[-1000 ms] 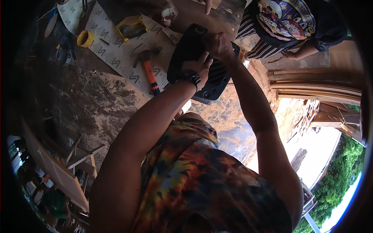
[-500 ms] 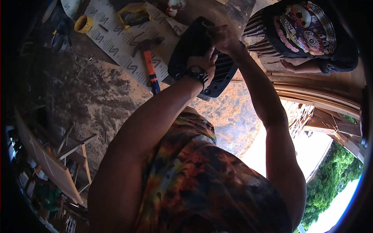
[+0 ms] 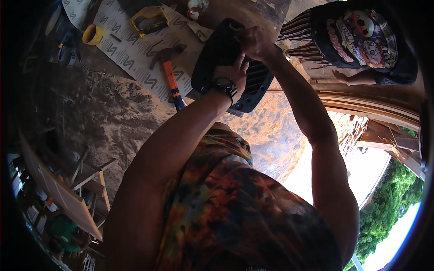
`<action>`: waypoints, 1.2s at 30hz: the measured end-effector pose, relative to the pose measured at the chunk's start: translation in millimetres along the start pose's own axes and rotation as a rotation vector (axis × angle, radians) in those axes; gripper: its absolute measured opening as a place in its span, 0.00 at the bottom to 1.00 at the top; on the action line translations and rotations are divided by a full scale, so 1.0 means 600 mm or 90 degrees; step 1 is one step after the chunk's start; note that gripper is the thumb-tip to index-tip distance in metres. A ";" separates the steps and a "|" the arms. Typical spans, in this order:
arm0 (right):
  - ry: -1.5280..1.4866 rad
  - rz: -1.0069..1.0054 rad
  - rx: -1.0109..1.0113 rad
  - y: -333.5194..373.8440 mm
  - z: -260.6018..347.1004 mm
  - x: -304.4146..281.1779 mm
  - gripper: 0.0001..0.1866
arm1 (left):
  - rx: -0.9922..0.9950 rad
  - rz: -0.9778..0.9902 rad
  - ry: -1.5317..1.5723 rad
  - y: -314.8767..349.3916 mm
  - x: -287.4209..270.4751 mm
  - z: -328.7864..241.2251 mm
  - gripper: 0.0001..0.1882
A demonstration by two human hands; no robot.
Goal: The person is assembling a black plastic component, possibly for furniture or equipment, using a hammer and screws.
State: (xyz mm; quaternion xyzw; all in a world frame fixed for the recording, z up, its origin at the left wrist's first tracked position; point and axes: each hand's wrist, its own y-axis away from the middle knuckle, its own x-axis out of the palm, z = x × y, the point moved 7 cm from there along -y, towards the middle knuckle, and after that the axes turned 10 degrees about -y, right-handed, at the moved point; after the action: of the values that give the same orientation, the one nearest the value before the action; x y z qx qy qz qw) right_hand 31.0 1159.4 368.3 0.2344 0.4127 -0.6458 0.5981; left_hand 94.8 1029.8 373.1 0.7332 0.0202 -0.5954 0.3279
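A black plastic case-like object (image 3: pixel 260 82) with ridges and round corner fittings lies on the bench in front of me; I cannot tell its kind. My left hand (image 3: pixel 233 72), a dark watch on its wrist, rests on the object with its fingers stretched out. Over the far right part of it, the fingers of my right hand (image 3: pixel 254 43) are closed in a pinch. Whatever they hold is too small or hidden to make out. A claw hammer (image 3: pixel 170 77) with an orange and blue handle lies just left of the object.
Printed sheet (image 3: pixel 135 54) covers part of the bench, bearing a yellow-framed tool (image 3: pixel 150 21) and a yellow ring (image 3: pixel 92 35). A person in a black printed shirt (image 3: pixel 357 38) stands at the right. Another in green (image 3: pixel 63 231) is at lower left, near wooden boards (image 3: pixel 61 194).
The whole view has shifted slightly. My left hand stays on the black object, and my right hand remains pinched above it with little visible movement.
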 end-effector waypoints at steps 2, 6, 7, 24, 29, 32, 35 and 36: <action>-0.027 0.035 0.065 0.001 -0.004 -0.003 0.19 | 0.000 0.016 -0.001 0.001 0.005 -0.001 0.38; -0.072 0.027 0.064 -0.001 0.009 -0.013 0.18 | -0.001 -0.069 -0.025 0.004 -0.005 -0.003 0.33; -0.073 0.026 0.063 -0.002 0.011 -0.014 0.18 | 0.000 -0.061 -0.020 0.004 -0.002 -0.003 0.33; 0.141 -0.002 -0.070 -0.004 0.063 -0.024 0.10 | -0.013 -0.021 0.020 0.002 0.001 -0.007 0.35; 0.179 0.071 -0.123 -0.007 0.073 -0.019 0.09 | -0.011 0.001 0.037 0.007 -0.004 -0.008 0.35; 0.152 0.070 -0.125 -0.006 0.077 -0.024 0.09 | -0.006 0.020 0.024 0.008 -0.006 -0.009 0.34; 0.139 0.039 -0.146 -0.005 0.083 -0.029 0.10 | -0.045 0.046 0.088 0.008 -0.001 -0.003 0.34; 0.186 0.015 -0.168 -0.004 0.086 -0.031 0.10 | -0.055 0.057 0.109 0.008 0.002 -0.002 0.34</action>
State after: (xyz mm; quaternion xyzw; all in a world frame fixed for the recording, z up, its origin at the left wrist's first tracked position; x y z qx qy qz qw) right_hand 41.7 1128.1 412.0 0.2500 0.5737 -0.5377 0.5650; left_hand 98.1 1026.1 374.3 0.7668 0.0410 -0.5135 0.3828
